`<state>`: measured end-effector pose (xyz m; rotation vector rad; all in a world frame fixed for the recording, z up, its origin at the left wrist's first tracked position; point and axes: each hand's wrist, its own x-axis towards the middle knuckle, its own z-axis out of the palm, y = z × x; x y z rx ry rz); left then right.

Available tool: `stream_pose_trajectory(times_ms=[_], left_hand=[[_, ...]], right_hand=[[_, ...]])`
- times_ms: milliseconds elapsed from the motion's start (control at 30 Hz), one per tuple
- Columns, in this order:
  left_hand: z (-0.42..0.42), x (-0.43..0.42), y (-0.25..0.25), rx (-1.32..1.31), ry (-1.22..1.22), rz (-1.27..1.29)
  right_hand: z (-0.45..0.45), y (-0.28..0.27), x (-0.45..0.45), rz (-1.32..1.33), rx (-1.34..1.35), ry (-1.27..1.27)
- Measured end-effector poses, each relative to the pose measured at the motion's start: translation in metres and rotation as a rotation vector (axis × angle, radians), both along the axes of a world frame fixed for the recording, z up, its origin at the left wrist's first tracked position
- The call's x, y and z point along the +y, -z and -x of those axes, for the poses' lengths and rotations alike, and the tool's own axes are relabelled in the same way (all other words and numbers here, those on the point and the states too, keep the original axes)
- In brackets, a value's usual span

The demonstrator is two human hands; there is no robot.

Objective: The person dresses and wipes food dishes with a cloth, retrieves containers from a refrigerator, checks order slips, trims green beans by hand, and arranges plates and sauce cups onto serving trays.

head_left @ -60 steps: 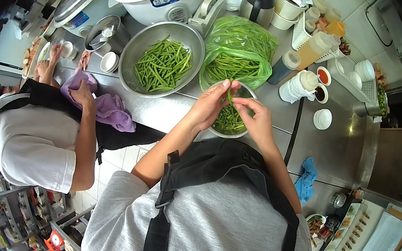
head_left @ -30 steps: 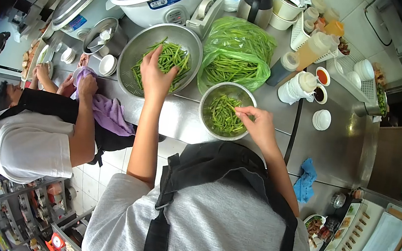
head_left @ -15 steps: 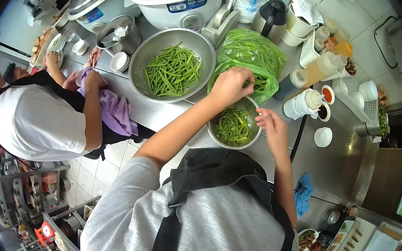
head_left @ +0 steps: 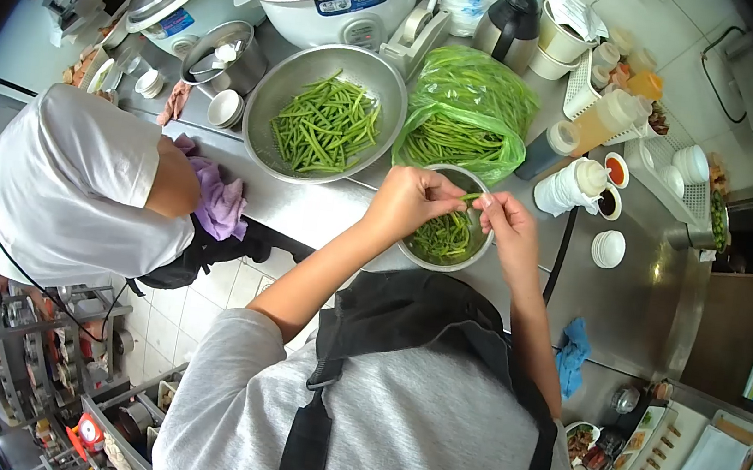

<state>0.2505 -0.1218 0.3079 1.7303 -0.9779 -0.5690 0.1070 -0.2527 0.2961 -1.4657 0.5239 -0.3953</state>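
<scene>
A single green bean (head_left: 471, 197) is stretched between my two hands over a small metal bowl (head_left: 404, 249). My left hand (head_left: 415, 204) pinches one end, and my right hand (head_left: 508, 229) has the other end between thumb and fingers. Green bean trimmings (head_left: 444, 239) lie in the bowl below. Just beyond, an open green plastic bag (head_left: 482, 85) is full of long green beans (head_left: 455, 144). To the left, a large perforated metal colander (head_left: 265, 83) holds a heap of shorter bean pieces (head_left: 326, 127).
Rice cookers (head_left: 328, 11) and a tape dispenser (head_left: 415, 31) line the back. Sauce bottles (head_left: 611, 115), sauce cups (head_left: 616, 172) and stacked white bowls (head_left: 608, 249) stand right, above a blue cloth (head_left: 571, 357). A co-worker (head_left: 85, 183) stands left by a purple cloth (head_left: 216, 196).
My left hand has come back from the bag toward the bowl and now holds a bean with my right hand. The co-worker has leaned further over the counter.
</scene>
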Motion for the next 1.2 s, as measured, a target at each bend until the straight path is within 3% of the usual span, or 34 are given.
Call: stream_pose_trajectory(times_ms=[133, 200, 333, 467, 600, 633, 700, 800, 900, 933, 1000, 1033, 1067, 1133, 1200], left_hand=[[0.008, 0.002, 0.004, 0.394, -0.003, 0.03], [0.007, 0.001, 0.012, 0.619, -0.034, 0.119], [0.001, -0.005, 0.018, 0.684, -0.116, 0.23], [0.0, -0.006, 0.022, 0.722, -0.152, 0.22], [0.004, 0.001, 0.018, 0.829, -0.136, 0.298], [0.005, 0.004, 0.017, 0.849, -0.126, 0.332], [0.011, 0.009, 0.016, 0.788, -0.106, 0.357], [0.003, 0.017, 0.017, 0.696, -0.089, 0.405], [-0.04, 0.028, 0.022, 0.425, -0.259, 0.434], [-0.064, 0.035, 0.026, 0.25, -0.33, 0.305], [-0.088, 0.044, 0.003, -0.433, -0.501, -0.174], [-0.095, 0.042, 0.0, -0.661, -0.534, -0.122], [-0.1, 0.039, -0.004, -0.89, -0.565, -0.068], [-0.097, 0.019, -0.008, -0.773, -0.431, 0.022], [-0.072, -0.011, -0.012, -0.473, -0.258, 0.021]], right_hand=[[-0.007, -0.002, 0.007, 0.081, -0.108, 0.184], [-0.004, 0.002, 0.003, 0.03, -0.064, 0.092], [0.002, 0.021, 0.009, -0.036, -0.029, -0.162], [0.0, -0.007, 0.025, -0.292, 0.099, -0.349], [-0.003, 0.013, 0.024, -0.321, 0.052, -0.245], [-0.002, 0.014, 0.023, -0.464, -0.034, -0.179], [-0.004, 0.007, 0.024, -0.749, -0.206, -0.047], [-0.003, 0.012, 0.014, -0.865, -0.288, 0.008], [-0.003, 0.014, 0.014, -0.38, -0.038, -0.091], [-0.001, 0.014, 0.016, -0.139, -0.007, -0.132], [0.0, 0.012, 0.022, 0.344, 0.055, -0.214], [-0.002, 0.025, 0.021, 0.544, 0.028, -0.164], [-0.003, 0.024, 0.021, 0.455, 0.058, -0.157], [-0.004, 0.021, 0.022, 0.274, 0.119, -0.144], [-0.006, 0.006, 0.02, 0.361, 0.259, -0.148]])
